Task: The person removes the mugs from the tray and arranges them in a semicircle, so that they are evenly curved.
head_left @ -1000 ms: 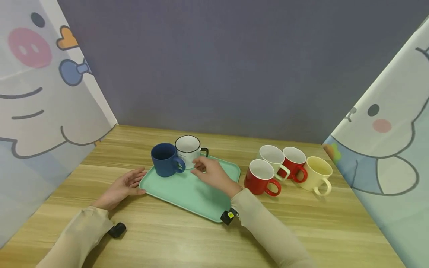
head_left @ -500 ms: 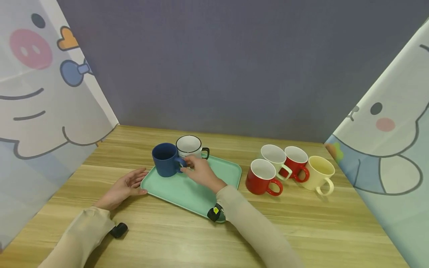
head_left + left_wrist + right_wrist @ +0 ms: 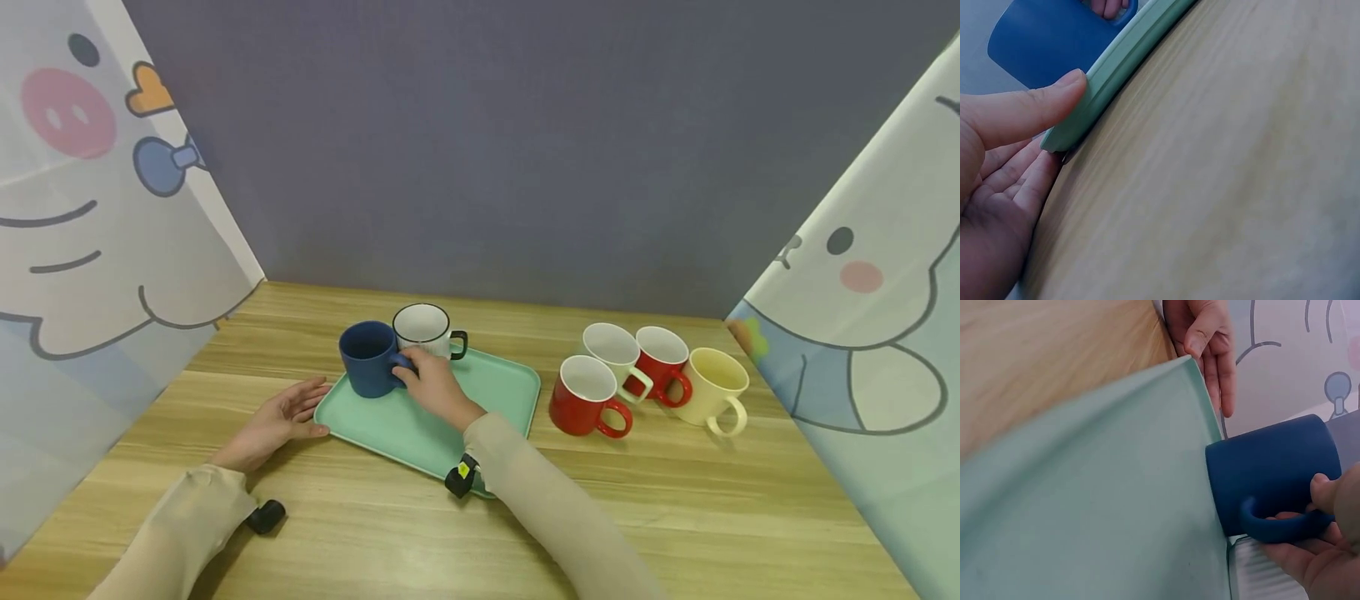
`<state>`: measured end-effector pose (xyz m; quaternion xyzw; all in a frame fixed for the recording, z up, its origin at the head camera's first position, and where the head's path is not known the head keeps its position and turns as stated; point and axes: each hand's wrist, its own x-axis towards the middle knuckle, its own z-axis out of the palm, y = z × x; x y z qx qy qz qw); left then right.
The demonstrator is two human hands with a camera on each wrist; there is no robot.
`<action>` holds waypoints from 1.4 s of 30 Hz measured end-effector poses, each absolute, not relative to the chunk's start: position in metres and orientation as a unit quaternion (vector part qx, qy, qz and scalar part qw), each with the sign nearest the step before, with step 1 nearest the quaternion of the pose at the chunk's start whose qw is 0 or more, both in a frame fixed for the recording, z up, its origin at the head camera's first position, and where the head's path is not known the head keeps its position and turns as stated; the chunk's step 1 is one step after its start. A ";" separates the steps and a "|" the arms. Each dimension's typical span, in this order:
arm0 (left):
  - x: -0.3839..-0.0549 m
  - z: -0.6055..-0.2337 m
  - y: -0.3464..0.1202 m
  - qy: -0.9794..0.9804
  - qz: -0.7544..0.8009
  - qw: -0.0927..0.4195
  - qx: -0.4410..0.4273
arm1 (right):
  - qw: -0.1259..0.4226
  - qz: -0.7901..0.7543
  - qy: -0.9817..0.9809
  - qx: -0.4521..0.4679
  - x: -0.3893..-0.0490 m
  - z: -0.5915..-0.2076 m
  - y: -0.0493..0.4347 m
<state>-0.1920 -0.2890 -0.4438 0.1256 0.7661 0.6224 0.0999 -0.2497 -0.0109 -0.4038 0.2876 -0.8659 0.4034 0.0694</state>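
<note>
Grips the blue mug [image 3: 367, 364] upright by its handle [image 3: 1275, 532] with the right hand [image 3: 437, 386], at the far-left part of the green tray [image 3: 408, 433] just beside the white mug [image 3: 422, 327], and touches the tray at near left with the loosely spread left hand [image 3: 272, 427], leaving bare surface toward near and right.

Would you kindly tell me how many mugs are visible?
6: the blue mug and black-rimmed white mug on the tray; right of it, front red mug, rear red mug, pale mug and yellow mug.
</note>
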 end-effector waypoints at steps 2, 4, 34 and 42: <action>-0.191 -0.444 -0.290 0.765 0.623 0.099 0.126 | 0.069 0.398 -0.867 0.290 -0.249 -0.402 -0.011; -0.191 -0.444 -0.290 0.765 0.623 0.098 0.127 | 0.063 0.399 -0.869 0.286 -0.248 -0.401 -0.012; -0.192 -0.441 -0.291 0.769 0.619 0.101 0.124 | -0.096 0.568 -0.795 0.190 -0.234 -0.364 0.042; -0.190 -0.443 -0.290 0.775 0.612 0.103 0.123 | -0.076 0.615 -0.756 0.211 -0.230 -0.351 0.069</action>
